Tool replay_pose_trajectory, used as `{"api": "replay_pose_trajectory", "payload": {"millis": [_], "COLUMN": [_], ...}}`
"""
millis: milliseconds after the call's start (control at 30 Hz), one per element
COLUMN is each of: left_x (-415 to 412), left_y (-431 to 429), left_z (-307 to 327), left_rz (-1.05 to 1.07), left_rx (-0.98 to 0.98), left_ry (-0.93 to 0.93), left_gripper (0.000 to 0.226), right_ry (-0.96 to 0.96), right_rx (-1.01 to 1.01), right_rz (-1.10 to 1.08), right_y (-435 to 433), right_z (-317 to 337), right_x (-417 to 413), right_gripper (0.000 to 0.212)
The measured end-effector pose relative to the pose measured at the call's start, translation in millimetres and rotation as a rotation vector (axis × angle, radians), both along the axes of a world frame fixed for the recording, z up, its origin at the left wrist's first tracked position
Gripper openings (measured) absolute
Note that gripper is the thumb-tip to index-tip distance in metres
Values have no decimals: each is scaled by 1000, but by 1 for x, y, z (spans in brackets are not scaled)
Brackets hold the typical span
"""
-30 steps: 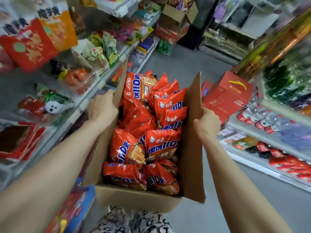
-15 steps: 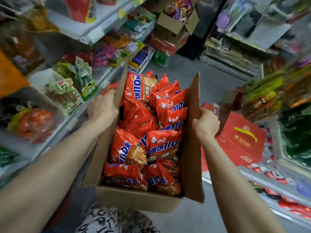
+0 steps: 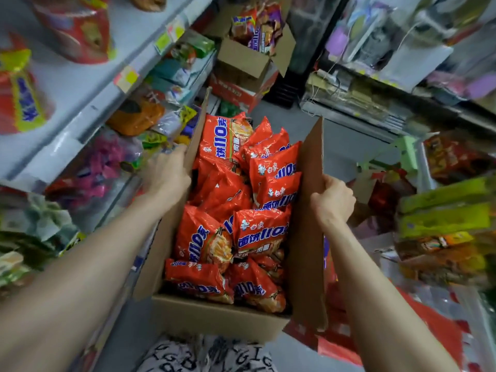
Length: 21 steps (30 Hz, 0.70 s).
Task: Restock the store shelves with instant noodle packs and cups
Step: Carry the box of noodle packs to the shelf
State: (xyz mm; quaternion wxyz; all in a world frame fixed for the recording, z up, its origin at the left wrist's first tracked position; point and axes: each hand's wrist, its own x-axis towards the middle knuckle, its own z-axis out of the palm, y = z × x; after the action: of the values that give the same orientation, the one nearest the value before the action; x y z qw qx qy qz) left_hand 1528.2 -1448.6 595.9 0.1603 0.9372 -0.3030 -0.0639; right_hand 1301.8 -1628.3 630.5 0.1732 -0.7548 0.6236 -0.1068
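An open cardboard box [image 3: 214, 318] is carried in front of me, full of several orange-red instant noodle packs [image 3: 257, 232] with blue lettering. My left hand [image 3: 166, 175] grips the box's left flap near its far end. My right hand [image 3: 334, 201] grips the edge of the upright right flap. The fingertips of both hands are hidden behind the flaps.
White shelves [image 3: 88, 103] with snack bags run along the left. More shelves with packets [image 3: 442, 218] stand on the right. Ahead, another open box of noodle packs [image 3: 252, 57] sits on a red carton [image 3: 236, 92]. Grey floor [image 3: 335, 140] lies between.
I have walked forward down the aisle with the box; the shelves slid past and the boxes ahead are nearer. Both hands keep their grip on the flaps.
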Motion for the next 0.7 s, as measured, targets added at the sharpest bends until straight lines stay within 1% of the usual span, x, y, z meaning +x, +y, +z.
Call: {"api": "replay_pose_trajectory", "payload": {"millis": [100, 233, 433, 600, 700], "left_x": [44, 98, 166, 230, 263], "left_y": [-54, -128, -233, -316, -352], "left_z": [-4, -12, -38, -86, -129], "left_rz": [-15, -24, 1, -18, 14], "left_rx": [-4, -17, 31, 59, 81], "left_ry": [-12, -2, 4, 26, 55], "left_gripper": [46, 44, 44, 51, 52], "right_ry": [-11, -9, 11, 61, 84], "right_rx": [15, 50, 98, 126, 161], "right_rz": [-22, -44, 4, 9, -13], "right_y": [-48, -121, -231, -313, -349], "right_z": [-5, -18, -49, -97, -132], "right_x": [39, 92, 168, 238, 273], "right_gripper": [46, 43, 47, 47, 53]}}
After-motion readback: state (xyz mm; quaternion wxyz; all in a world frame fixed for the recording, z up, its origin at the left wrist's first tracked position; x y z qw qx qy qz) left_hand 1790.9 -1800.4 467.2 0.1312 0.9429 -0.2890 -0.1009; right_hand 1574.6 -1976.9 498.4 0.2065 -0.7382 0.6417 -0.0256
